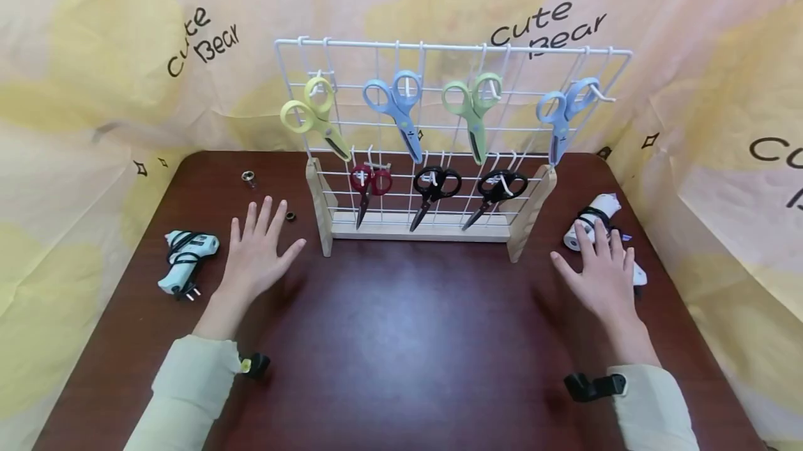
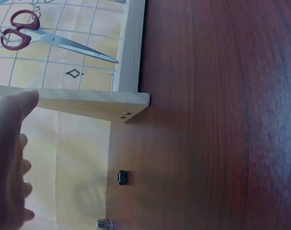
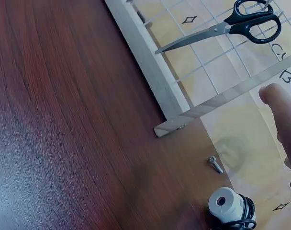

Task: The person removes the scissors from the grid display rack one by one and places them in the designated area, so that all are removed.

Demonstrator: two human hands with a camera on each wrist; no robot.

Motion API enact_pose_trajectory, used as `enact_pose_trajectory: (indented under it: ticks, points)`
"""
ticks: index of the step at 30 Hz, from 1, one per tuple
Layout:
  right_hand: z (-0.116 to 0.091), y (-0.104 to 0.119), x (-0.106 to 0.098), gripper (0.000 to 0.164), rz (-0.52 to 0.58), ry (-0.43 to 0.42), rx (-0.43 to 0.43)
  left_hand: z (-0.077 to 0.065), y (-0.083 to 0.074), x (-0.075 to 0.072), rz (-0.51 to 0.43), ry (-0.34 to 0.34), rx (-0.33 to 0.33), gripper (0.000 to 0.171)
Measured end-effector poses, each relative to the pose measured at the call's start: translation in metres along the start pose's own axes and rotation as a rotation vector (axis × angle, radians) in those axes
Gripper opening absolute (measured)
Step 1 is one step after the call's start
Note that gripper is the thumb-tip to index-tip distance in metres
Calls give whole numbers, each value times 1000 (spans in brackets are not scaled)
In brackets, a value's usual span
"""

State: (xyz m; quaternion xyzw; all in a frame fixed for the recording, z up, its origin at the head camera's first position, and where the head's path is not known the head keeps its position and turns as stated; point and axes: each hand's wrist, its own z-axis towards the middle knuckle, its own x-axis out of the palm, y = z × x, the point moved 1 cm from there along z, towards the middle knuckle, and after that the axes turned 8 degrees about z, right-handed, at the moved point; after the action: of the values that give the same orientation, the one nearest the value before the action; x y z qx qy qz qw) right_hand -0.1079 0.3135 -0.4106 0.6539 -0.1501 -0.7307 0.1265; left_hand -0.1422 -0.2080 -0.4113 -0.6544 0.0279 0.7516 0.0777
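Observation:
My left hand point(image 1: 256, 256) is held over the left of the table, fingers spread and nothing in it. My right hand point(image 1: 603, 282) is likewise spread and holds nothing; it partly hides a white corded tool point(image 1: 599, 212). Between them stands a wire grid rack on a wooden base point(image 1: 420, 229). From its upper hooks hang yellow scissors point(image 1: 331, 132), two blue pairs, one of them mid-left point(image 1: 403, 116), and green scissors point(image 1: 476, 127). Red-handled scissors point(image 2: 40, 34) and two black-handled pairs, the rightmost point(image 3: 227, 27) among them, hang below.
Left of my left hand lies a mint-coloured tool point(image 1: 188, 256) with its black cord wound round it. A small metal piece point(image 1: 249, 178) and a dark nut point(image 1: 291, 216) sit behind that hand. An eye bolt point(image 3: 214, 164) lies beside the rack. Patterned cloth surrounds the table.

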Motion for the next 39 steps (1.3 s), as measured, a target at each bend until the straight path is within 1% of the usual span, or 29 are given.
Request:
enact_pose_trajectory:
  ticks: [1, 3, 6, 8, 9, 11, 13, 16, 18, 21, 25, 27, 30, 34, 36, 37, 38, 39]
  points:
    - [-1, 1, 0, 70, 19, -15, 1, 0, -1, -1, -24, -34, 5, 70]
    - [-2, 4, 0, 66, 73, -58, 4, -1, -4, -4, -90, -145, 19, 64]
    - [-4, 12, -4, 55, 214, -122, 51, 0, -12, -10, -212, -366, 39, 47]
    - [-2, 13, -4, 47, 326, -166, 88, 3, -17, -14, -309, -490, 45, 35]
    - [0, 11, -2, 44, 381, -182, 107, 5, -19, -16, -358, -532, 39, 31]
    - [7, -5, 9, 39, 495, -213, 134, 11, -23, -22, -450, -592, 23, 24]
    - [18, -28, 25, 36, 560, -239, 134, 18, -26, -27, -534, -615, 1, 21]
    - [32, -60, 53, 34, 589, -270, 118, 30, -30, -33, -617, -618, -44, 21]
    - [37, -71, 65, 33, 585, -284, 106, 37, -32, -36, -656, -606, -68, 23]
    - [37, -75, 74, 31, 602, -308, 84, 46, -35, -39, -711, -582, -96, 27]
    - [33, -71, 75, 29, 641, -341, 59, 56, -39, -39, -779, -546, -140, 35]
    - [31, -68, 75, 28, 656, -350, 51, 60, -42, -39, -777, -536, -162, 39]
    - [30, -65, 75, 27, 678, -349, 45, 63, -45, -39, -730, -534, -178, 41]
    - [31, -60, 71, 29, 750, -330, 20, 65, -49, -39, -632, -553, -168, 38]
    - [29, -46, 59, 29, 824, -300, 20, 65, -51, -39, -585, -576, -152, 36]
    - [26, -34, 49, 29, 840, -284, 30, 66, -51, -39, -565, -587, -144, 34]
    - [24, -21, 39, 29, 879, -282, 29, 66, -51, -39, -546, -596, -139, 33]
    - [21, -5, 26, 29, 874, -278, 46, 66, -52, -39, -528, -605, -133, 33]
